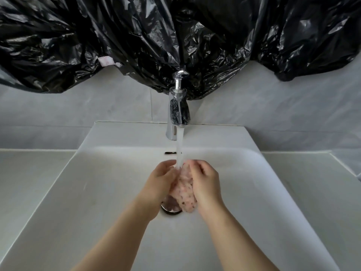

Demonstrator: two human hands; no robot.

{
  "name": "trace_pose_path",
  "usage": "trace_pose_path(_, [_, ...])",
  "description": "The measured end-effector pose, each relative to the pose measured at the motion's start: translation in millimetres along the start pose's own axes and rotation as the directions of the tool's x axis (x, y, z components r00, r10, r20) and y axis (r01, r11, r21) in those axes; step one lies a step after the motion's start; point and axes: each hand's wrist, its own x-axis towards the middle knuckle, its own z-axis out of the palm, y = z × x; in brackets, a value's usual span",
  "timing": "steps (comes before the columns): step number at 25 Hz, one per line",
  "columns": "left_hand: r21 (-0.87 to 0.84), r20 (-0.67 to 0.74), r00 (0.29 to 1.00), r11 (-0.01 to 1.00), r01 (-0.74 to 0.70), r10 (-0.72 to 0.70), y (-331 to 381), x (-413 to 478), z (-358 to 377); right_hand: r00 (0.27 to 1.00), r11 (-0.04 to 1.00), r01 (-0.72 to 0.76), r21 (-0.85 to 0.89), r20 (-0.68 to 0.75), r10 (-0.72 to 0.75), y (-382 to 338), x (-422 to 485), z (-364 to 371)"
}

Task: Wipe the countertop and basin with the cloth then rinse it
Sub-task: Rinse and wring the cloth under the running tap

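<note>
A pale pink cloth with dark speckles hangs bunched between both hands over the white basin. My left hand grips its left side and my right hand grips its right side, fingers curled round the top. A stream of water runs from the chrome tap onto the top of the cloth. The chrome drain shows just below the cloth, partly hidden by it. The white countertop flanks the basin on both sides.
Black crumpled plastic sheeting covers the wall above the tap, hanging down to the tap handle. A small pink tag sticks out of it at the left. Grey wall tiles lie behind the basin. An overflow slot sits in the basin's back wall.
</note>
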Motion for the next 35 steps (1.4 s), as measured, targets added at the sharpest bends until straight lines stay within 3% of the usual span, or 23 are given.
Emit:
trace_pose_path(2, [-0.071, 0.025, 0.999, 0.997, 0.040, -0.038, -2, 1, 1, 1.000, 1.000, 0.008, 0.027, 0.005, -0.009, 1, 2, 1])
trace_pose_path(6, [-0.216, -0.120, 0.992, 0.975, -0.058, 0.032, 0, 5, -4, 0.981, 0.999, -0.050, 0.019, 0.189, 0.046, 11, 0, 7])
trace_pose_path(8, [-0.286, -0.118, 0.991, 0.954, -0.087, 0.055, 4, 5, -8, 0.990, 1.000, -0.006, -0.019, 0.141, 0.008, 11, 3, 6])
trace_pose_path(9, [-0.188, -0.107, 0.990, 0.976, -0.106, 0.087, 5, 4, -9, 0.992, 0.998, 0.048, -0.050, 0.121, -0.042, 10, 3, 4])
trace_pose_path(10, [0.017, -0.089, 0.985, 0.989, -0.145, 0.146, 6, 3, -10, 0.987, 0.992, 0.099, -0.079, 0.134, -0.088, 8, 3, 4])
trace_pose_path(12, [0.347, 0.035, 0.969, 0.906, -0.243, 0.246, 5, 2, -8, 0.966, 0.981, 0.162, -0.112, 0.220, -0.134, -2, 1, 6])
trace_pose_path(14, [0.412, 0.079, 0.964, 0.873, -0.263, 0.253, 6, 1, -7, 0.947, 0.967, 0.209, -0.144, 0.278, -0.163, -10, 5, 9])
trace_pose_path(16, [0.399, -0.008, 0.961, 0.882, -0.252, 0.278, 9, 2, -11, 0.941, 0.950, 0.251, -0.187, 0.276, -0.194, -17, 13, 7])
trace_pose_path(18, [0.259, -0.134, 0.940, 0.927, -0.272, 0.313, 12, 5, -15, 0.937, 0.955, 0.191, -0.227, 0.331, -0.109, -14, 16, -1])
trace_pose_path(20, [-0.029, -0.198, 0.943, 0.960, -0.279, 0.268, 15, 7, -13, 0.877, 0.925, 0.071, -0.374, 0.466, 0.120, -8, 13, -8])
trace_pose_path(21, [-0.166, -0.187, 0.956, 0.952, -0.259, 0.228, 16, 6, -12, 0.826, 0.898, 0.037, -0.438, 0.519, 0.219, -4, 11, -10])
trace_pose_path(23, [-0.398, -0.164, 0.968, 0.885, -0.242, 0.191, 19, 5, -15, 0.784, 0.890, 0.007, -0.455, 0.555, 0.278, -1, 11, -12])
trace_pose_path(25, [-0.537, -0.152, 0.974, 0.814, -0.222, 0.166, 16, 9, -20, 0.844, 0.956, -0.124, -0.265, 0.479, 0.242, -3, 16, -13])
trace_pose_path(26, [-0.471, -0.181, 0.973, 0.856, -0.213, 0.143, 12, 11, -22, 0.882, 0.980, -0.162, -0.113, 0.428, 0.195, -3, 20, -13])
trace_pose_path(28, [-0.369, -0.203, 0.976, 0.918, -0.148, 0.076, 3, 12, -14, 0.927, 0.998, -0.048, 0.034, 0.373, 0.032, -7, 16, -5])
trace_pose_path(30, [-0.440, -0.130, 0.991, 0.897, -0.044, -0.015, -7, 9, 2, 0.896, 0.976, 0.206, -0.075, 0.414, -0.158, -3, 3, 10])
trace_pose_path(32, [-0.563, -0.031, 0.992, 0.822, 0.081, -0.119, -6, 0, 17, 0.865, 0.840, 0.438, -0.320, 0.403, -0.298, 2, -6, 24])
trace_pose_path(33, [-0.568, 0.032, 0.987, 0.810, 0.147, -0.157, -8, -3, 21, 0.886, 0.801, 0.444, -0.403, 0.330, -0.325, 2, -4, 25])
trace_pose_path(35, [-0.489, 0.144, 0.969, 0.837, 0.246, -0.200, -9, -4, 27, 0.944, 0.842, 0.329, -0.428, 0.137, -0.300, -2, 2, 22])
